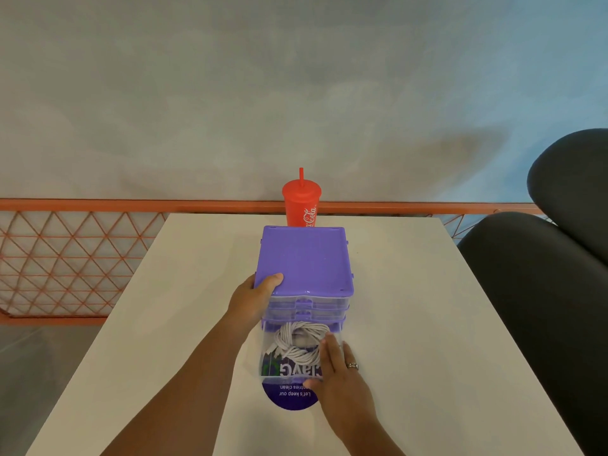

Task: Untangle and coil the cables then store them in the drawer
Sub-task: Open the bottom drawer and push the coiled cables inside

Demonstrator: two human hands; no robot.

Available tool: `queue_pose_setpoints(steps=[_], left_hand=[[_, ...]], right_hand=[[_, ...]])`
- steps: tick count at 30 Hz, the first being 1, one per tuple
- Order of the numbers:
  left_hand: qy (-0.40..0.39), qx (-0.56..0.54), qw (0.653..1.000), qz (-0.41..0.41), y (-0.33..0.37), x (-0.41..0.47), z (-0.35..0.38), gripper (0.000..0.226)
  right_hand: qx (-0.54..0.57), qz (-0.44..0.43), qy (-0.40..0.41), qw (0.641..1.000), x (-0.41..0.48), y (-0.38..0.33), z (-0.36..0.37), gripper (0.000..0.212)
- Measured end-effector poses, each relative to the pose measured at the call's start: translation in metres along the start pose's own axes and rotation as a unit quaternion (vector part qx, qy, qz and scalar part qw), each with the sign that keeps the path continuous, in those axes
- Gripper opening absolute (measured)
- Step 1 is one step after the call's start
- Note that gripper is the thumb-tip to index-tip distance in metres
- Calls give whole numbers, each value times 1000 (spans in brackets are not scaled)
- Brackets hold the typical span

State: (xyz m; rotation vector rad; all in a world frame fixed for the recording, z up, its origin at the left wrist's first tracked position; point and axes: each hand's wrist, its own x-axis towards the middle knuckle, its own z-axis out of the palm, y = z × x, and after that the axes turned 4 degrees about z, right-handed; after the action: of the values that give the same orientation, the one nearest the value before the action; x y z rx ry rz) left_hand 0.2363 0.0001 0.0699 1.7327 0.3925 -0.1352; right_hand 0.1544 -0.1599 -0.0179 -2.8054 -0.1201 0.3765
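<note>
cables (301,343) in drawer (268,360), cup (301,205) behind

My only camera rides on my head, wide-angled, facing forward and down, close above the drawer unit (307,261) on the white table (411,324), with the grey wall (296,93) filling the view beyond.

Left hand (251,299) steadies purple organizer (306,261); right hand (342,380) presses cable-filled drawer (273,360).
</note>
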Motion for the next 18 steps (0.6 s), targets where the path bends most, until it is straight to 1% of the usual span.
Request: queue_pose_setpoints(steps=[1, 2, 6, 9, 12, 14, 16, 18], left_hand=[[0, 6, 1000, 2, 0, 0, -1, 28], [-2, 10, 1000, 3, 1, 0, -2, 26], [-26, 15, 1000, -4, 2, -1, -5, 23], [-35, 9, 999, -6, 1, -4, -5, 22], [-23, 1, 1000, -4, 0, -6, -2, 21], [-16, -5, 1000, 0, -1, -8, -1, 20], [-13, -9, 1000, 2, -1, -9, -1, 19], [-12, -12, 1000, 4, -3, -11, -1, 20]], right_hand=[[13, 3, -34, 999, -1, 0, -2, 81], [27, 2, -37, 999, 0, 0, -3, 73], [74, 10, 21, 997, 7, -2, -11, 66], [151, 39, 74, 985, 11, -5, -9, 61], [222, 78, 110, 966, 12, -4, -5, 66], [270, 116, 140, 946, 14, -4, -5, 71], [329, 170, 147, 917, 17, -3, -7, 87], [374, 191, 140, 897, 22, -3, -7, 105]])
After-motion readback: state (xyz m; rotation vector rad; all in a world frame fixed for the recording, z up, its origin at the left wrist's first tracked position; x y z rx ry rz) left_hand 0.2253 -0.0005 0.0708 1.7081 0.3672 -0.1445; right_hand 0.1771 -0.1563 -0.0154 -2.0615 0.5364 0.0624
